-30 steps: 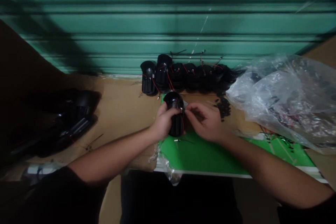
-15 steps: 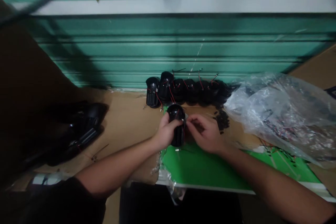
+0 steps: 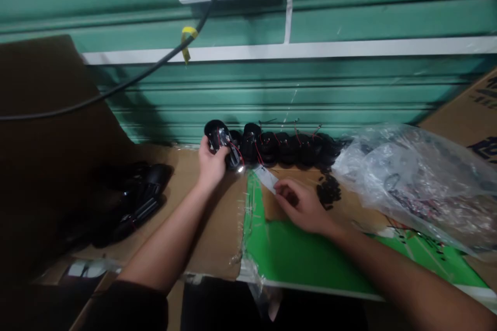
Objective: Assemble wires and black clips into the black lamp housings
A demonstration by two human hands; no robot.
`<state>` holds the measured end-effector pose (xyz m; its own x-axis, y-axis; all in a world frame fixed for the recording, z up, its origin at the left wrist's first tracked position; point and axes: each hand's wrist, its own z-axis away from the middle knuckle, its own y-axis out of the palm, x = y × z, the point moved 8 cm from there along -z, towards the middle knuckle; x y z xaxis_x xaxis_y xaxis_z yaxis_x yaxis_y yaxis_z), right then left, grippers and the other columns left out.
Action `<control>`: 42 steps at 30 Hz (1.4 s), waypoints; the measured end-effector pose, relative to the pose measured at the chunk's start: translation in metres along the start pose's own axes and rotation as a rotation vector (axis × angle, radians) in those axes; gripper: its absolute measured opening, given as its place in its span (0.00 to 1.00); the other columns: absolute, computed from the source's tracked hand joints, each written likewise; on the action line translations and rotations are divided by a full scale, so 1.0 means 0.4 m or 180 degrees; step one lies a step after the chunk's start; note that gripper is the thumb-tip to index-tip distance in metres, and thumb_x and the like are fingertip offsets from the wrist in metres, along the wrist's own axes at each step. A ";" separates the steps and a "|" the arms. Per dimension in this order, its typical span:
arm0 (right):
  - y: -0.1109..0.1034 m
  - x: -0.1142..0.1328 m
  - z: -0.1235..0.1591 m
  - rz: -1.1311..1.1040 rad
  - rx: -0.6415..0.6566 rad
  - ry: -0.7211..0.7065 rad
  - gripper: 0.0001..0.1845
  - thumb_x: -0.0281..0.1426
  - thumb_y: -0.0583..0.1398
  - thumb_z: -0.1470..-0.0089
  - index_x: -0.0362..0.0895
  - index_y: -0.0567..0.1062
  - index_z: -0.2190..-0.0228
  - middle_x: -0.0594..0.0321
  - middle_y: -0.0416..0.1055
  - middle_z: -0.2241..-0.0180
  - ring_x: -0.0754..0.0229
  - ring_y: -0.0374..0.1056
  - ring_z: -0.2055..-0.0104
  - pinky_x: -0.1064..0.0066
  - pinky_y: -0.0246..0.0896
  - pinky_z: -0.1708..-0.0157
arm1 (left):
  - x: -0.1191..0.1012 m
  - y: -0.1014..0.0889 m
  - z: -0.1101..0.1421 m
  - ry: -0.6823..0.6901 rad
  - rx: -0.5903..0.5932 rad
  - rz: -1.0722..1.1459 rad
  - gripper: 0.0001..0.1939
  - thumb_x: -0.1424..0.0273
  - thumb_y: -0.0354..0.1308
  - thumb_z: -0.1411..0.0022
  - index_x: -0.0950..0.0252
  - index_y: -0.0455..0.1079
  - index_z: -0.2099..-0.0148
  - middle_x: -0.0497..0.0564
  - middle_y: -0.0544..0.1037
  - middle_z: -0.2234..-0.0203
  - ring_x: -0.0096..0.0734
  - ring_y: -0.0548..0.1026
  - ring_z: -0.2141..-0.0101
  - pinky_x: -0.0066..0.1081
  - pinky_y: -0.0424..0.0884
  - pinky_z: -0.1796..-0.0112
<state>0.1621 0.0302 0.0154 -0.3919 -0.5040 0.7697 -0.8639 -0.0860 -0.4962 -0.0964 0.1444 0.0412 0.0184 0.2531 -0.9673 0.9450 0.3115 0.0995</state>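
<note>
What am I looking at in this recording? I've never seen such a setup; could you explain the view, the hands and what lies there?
There is no machine: the work is done with a person's two bare hands, seen by one camera worn on the head, looking forward and down. The left hand holds a black casing with red wires, at the left end of a row of similar casings. The right hand has its fingertips at a white strip; whether it pinches it is hard to tell. The surface is part cardboard, part green sheet. Small black pieces and a clear plastic bag lie to the right, and a dark pile to the left.
</note>
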 end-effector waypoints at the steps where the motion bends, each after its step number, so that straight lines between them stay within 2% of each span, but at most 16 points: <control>1: 0.000 0.000 0.000 0.0006 0.0002 -0.0007 0.06 0.29 0.62 0.33 0.45 0.74 0.54 0.61 0.71 0.68 0.60 0.68 0.71 0.69 0.66 0.72 | 0.002 -0.020 -0.019 0.0062 -0.0202 -0.0017 0.29 0.71 0.65 0.52 0.66 0.65 0.47 0.53 0.76 0.55 0.22 0.73 0.60 0.22 0.72 0.59; 2: 0.000 -0.001 0.001 0.0012 0.0012 -0.0014 0.06 0.29 0.62 0.33 0.45 0.74 0.55 0.62 0.71 0.68 0.60 0.68 0.71 0.68 0.65 0.72 | 0.007 -0.033 -0.033 0.0074 -0.0337 -0.0060 0.34 0.70 0.67 0.51 0.66 0.64 0.41 0.55 0.76 0.53 0.22 0.74 0.60 0.22 0.72 0.59; 4: 0.002 -0.001 0.002 0.0024 0.0046 -0.0016 0.05 0.30 0.62 0.33 0.46 0.74 0.55 0.61 0.71 0.68 0.60 0.68 0.70 0.68 0.65 0.71 | 0.027 -0.037 -0.049 0.0007 -0.0334 -0.0190 0.40 0.67 0.69 0.49 0.65 0.62 0.35 0.59 0.76 0.48 0.21 0.75 0.62 0.22 0.71 0.62; 8: 0.006 -0.004 0.004 -0.0002 0.0096 0.0013 0.05 0.30 0.61 0.33 0.45 0.74 0.56 0.61 0.71 0.67 0.60 0.68 0.69 0.67 0.65 0.70 | 0.075 -0.020 -0.055 -0.0061 -0.0102 -0.0343 0.43 0.65 0.70 0.47 0.65 0.60 0.32 0.62 0.76 0.44 0.20 0.77 0.64 0.23 0.73 0.63; 12: 0.008 -0.004 0.004 -0.0002 0.0124 0.0017 0.04 0.29 0.61 0.33 0.43 0.74 0.56 0.61 0.71 0.67 0.61 0.68 0.69 0.69 0.64 0.69 | 0.112 -0.005 -0.053 -0.0032 0.0101 -0.0541 0.43 0.62 0.69 0.44 0.66 0.58 0.30 0.60 0.78 0.48 0.18 0.74 0.68 0.24 0.71 0.65; 14: 0.008 -0.005 0.004 0.0016 0.0142 -0.0007 0.05 0.29 0.61 0.33 0.43 0.74 0.56 0.61 0.71 0.67 0.62 0.67 0.69 0.70 0.64 0.69 | 0.113 -0.002 -0.050 0.0107 0.0164 -0.0819 0.38 0.60 0.68 0.42 0.66 0.62 0.33 0.59 0.80 0.49 0.21 0.76 0.65 0.26 0.74 0.61; 16: 0.009 -0.006 0.005 0.0029 0.0156 -0.0028 0.05 0.28 0.61 0.33 0.43 0.74 0.56 0.62 0.71 0.67 0.63 0.67 0.69 0.71 0.63 0.70 | 0.096 -0.001 -0.046 0.0396 0.0170 -0.1278 0.34 0.59 0.67 0.41 0.65 0.68 0.36 0.58 0.80 0.48 0.28 0.78 0.57 0.31 0.76 0.52; 18: 0.010 -0.009 0.007 0.0046 0.0172 -0.0027 0.04 0.28 0.60 0.33 0.44 0.75 0.56 0.62 0.71 0.66 0.64 0.67 0.69 0.72 0.63 0.70 | 0.073 -0.001 -0.040 0.0733 0.0115 -0.1824 0.30 0.56 0.66 0.40 0.63 0.72 0.39 0.56 0.79 0.47 0.34 0.77 0.48 0.38 0.73 0.42; 20: 0.010 -0.011 0.008 0.0067 0.0191 -0.0017 0.04 0.28 0.60 0.32 0.44 0.75 0.56 0.63 0.71 0.66 0.64 0.67 0.69 0.72 0.63 0.70 | 0.063 -0.003 -0.036 0.0875 0.0031 -0.2213 0.28 0.53 0.64 0.38 0.63 0.75 0.42 0.57 0.77 0.46 0.41 0.72 0.43 0.45 0.67 0.35; 22: 0.010 -0.012 0.009 0.0075 0.0205 -0.0015 0.04 0.29 0.61 0.32 0.44 0.74 0.56 0.64 0.71 0.66 0.65 0.68 0.68 0.73 0.63 0.70 | 0.077 -0.003 -0.036 0.0732 0.0033 -0.2321 0.26 0.51 0.62 0.37 0.64 0.77 0.45 0.60 0.75 0.46 0.44 0.70 0.41 0.47 0.64 0.34; 24: 0.011 -0.013 0.009 0.0061 0.0214 -0.0001 0.04 0.29 0.61 0.32 0.44 0.75 0.56 0.64 0.71 0.66 0.65 0.68 0.68 0.73 0.63 0.70 | 0.102 0.001 -0.037 0.0469 0.0114 -0.2196 0.28 0.49 0.61 0.37 0.67 0.75 0.47 0.61 0.74 0.47 0.43 0.70 0.42 0.46 0.66 0.35; 28: 0.014 -0.018 0.010 0.0072 0.0237 0.0045 0.05 0.29 0.61 0.32 0.44 0.75 0.55 0.64 0.71 0.66 0.65 0.67 0.69 0.73 0.63 0.70 | 0.130 0.005 -0.035 0.0155 0.0087 -0.1837 0.34 0.48 0.64 0.40 0.69 0.66 0.43 0.61 0.73 0.46 0.37 0.72 0.46 0.40 0.69 0.39; 32: 0.015 -0.019 0.011 0.0133 0.0259 0.0035 0.04 0.29 0.61 0.32 0.44 0.75 0.56 0.64 0.71 0.66 0.64 0.67 0.69 0.72 0.63 0.69 | 0.134 -0.001 -0.038 -0.0073 0.0075 -0.1687 0.39 0.48 0.67 0.43 0.69 0.62 0.41 0.61 0.73 0.46 0.36 0.73 0.48 0.39 0.69 0.41; 42: 0.012 -0.017 0.013 0.0156 0.0287 -0.0011 0.05 0.28 0.61 0.33 0.44 0.75 0.56 0.63 0.72 0.65 0.64 0.69 0.67 0.71 0.64 0.68 | 0.135 -0.008 -0.043 -0.0126 0.0108 -0.1724 0.41 0.45 0.66 0.44 0.68 0.62 0.39 0.62 0.73 0.44 0.38 0.73 0.46 0.42 0.68 0.39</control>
<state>0.1621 0.0286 0.0057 -0.4316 -0.5125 0.7423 -0.8117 -0.1382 -0.5675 -0.1039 0.1730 -0.0073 -0.4623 0.0297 -0.8862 0.8328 0.3577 -0.4225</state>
